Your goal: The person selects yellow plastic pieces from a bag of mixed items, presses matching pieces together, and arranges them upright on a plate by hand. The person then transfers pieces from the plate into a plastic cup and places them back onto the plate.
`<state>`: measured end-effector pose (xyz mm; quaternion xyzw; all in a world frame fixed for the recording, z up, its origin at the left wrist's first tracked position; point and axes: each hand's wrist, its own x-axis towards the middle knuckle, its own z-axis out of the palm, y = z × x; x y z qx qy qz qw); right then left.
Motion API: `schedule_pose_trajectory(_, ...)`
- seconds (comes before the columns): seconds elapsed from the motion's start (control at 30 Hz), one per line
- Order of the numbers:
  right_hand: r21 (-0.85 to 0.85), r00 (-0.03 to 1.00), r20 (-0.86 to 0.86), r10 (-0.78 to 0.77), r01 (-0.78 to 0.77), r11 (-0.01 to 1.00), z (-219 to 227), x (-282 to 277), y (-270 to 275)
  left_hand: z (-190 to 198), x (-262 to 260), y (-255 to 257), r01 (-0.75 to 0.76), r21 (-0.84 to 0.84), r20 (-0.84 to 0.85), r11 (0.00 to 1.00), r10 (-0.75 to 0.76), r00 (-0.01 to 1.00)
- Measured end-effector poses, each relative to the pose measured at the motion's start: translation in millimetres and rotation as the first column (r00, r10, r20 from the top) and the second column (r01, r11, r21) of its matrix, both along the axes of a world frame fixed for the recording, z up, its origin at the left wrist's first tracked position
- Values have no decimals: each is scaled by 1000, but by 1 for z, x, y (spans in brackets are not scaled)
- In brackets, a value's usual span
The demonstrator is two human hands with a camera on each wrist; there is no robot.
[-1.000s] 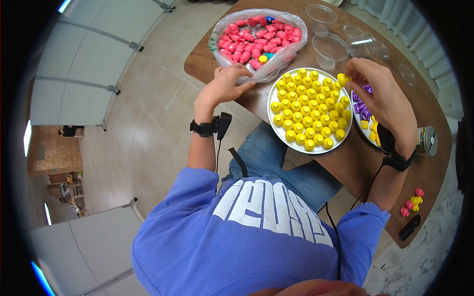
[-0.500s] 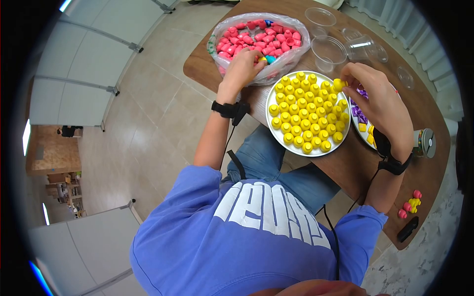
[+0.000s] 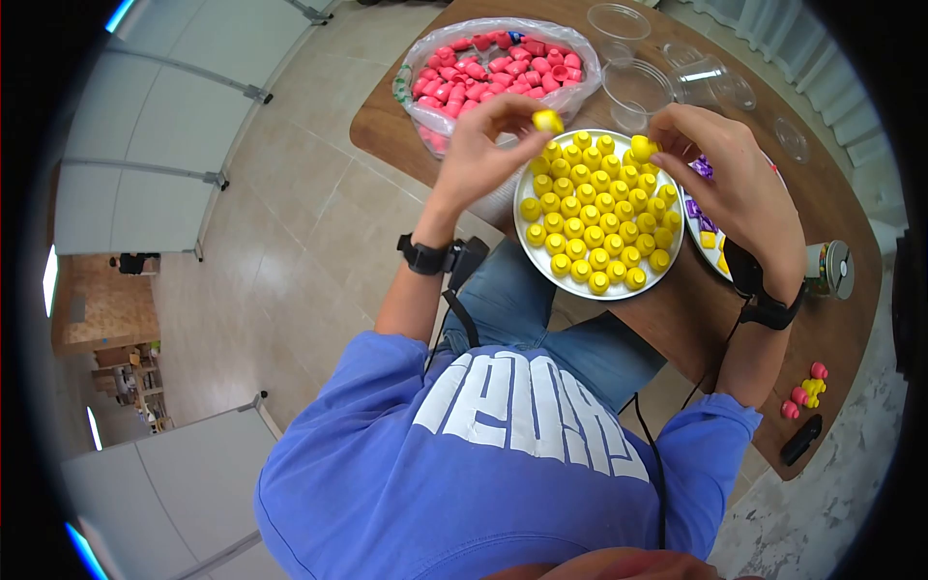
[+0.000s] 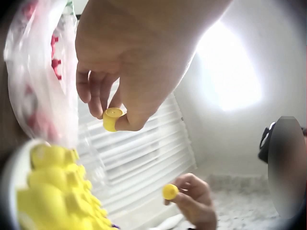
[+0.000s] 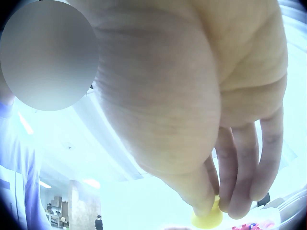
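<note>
Left hand (image 3: 483, 145): raised over the near rim of the white plate (image 3: 677, 253), thumb and fingertips pinched on a yellow cap (image 3: 547, 121) — the left wrist view shows it as a short hollow cylinder, open end up.
Right hand (image 3: 739, 184): above the plate's far side, fingertips clamped on a second yellow piece (image 3: 643, 148), this one rounded.
Handling: both pieces look like small hard moulded plastic — light, stiff, smooth, likely to skid out of a loose pinch; not fragile by the look of them. Best taken across the side wall between thumb and forefinger, as both hands do now.
Plate: packed with rows of yellow pieces (image 3: 590, 217), touching one another, standing on the wooden counter (image 3: 696, 319).
Bag (image 3: 425, 72): clear plastic, full of pink pieces, just beyond the plate.
Cups (image 3: 638, 92): clear, empty-looking, beside the bag.
Writing: large white letters on the blue sweatshirt (image 3: 522, 454), seen upside down — not readable with certainty. No brand visible on caps or bag.
</note>
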<state>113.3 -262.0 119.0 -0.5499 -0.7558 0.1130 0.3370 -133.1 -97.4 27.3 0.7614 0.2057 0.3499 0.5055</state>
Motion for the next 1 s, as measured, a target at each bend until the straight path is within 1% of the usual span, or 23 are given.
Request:
schedule_pose_trajectory(0.03,14,999,-42,11,-11,1000,0,-3,1,2,1,-9,46,3,-5,999,-46,999)
schedule_pose_trajectory(0.07,29,996,-83,21,-19,999,0,-5,1,14,3,-26,88,-64,19,994,-87,996)
schedule_pose_trajectory(0.1,25,996,-81,23,-21,999,1,-8,1,20,4,-37,117,-56,34,992,-115,993)
schedule_pose_trajectory(0.13,37,994,-91,62,-59,998,4,-11,1,24,5,-44,148,-49,50,988,-145,988)
schedule_pose_trajectory(0.17,48,990,-100,99,-94,994,6,-13,0,27,7,-49,151,-53,55,987,-148,987)
schedule_pose_trajectory(0.23,42,989,-96,111,-107,993,8,-17,-2,31,10,-56,167,-52,147,985,-158,976)
schedule_pose_trajectory(0.27,43,987,-97,128,-125,991,8,-18,-3,31,11,-57,169,-55,150,984,-160,976)
schedule_pose_trajectory(0.37,66,990,-83,117,-112,992,8,-20,-4,33,6,-58,166,-34,147,986,-159,976)
schedule_pose_trajectory(0.4,66,989,-84,120,-115,991,9,-20,-4,34,4,-58,173,-35,119,984,-168,979)
schedule_pose_trajectory(0.47,27,988,-94,121,-119,993,10,-20,-4,33,1,-58,179,-36,91,983,-175,980)
schedule_pose_trajectory(0.57,35,985,-97,140,-137,990,10,-20,-4,32,1,-59,198,-21,119,980,-194,974)
schedule_pose_trajectory(0.63,30,985,-103,142,-140,990,11,-20,-5,35,1,-61,210,-43,151,977,-201,968)
schedule_pose_trajectory(0.77,62,986,-81,143,-138,988,11,-19,-5,37,0,-60,234,-42,155,971,-225,962)
schedule_pose_trajectory(0.9,63,986,-91,139,-134,989,10,-19,-3,37,1,-60,222,-55,153,973,-211,965)
schedule_pose_trajectory(1.0,87,988,-67,138,-132,987,9,-19,-3,36,0,-61,211,-50,147,976,-202,968)
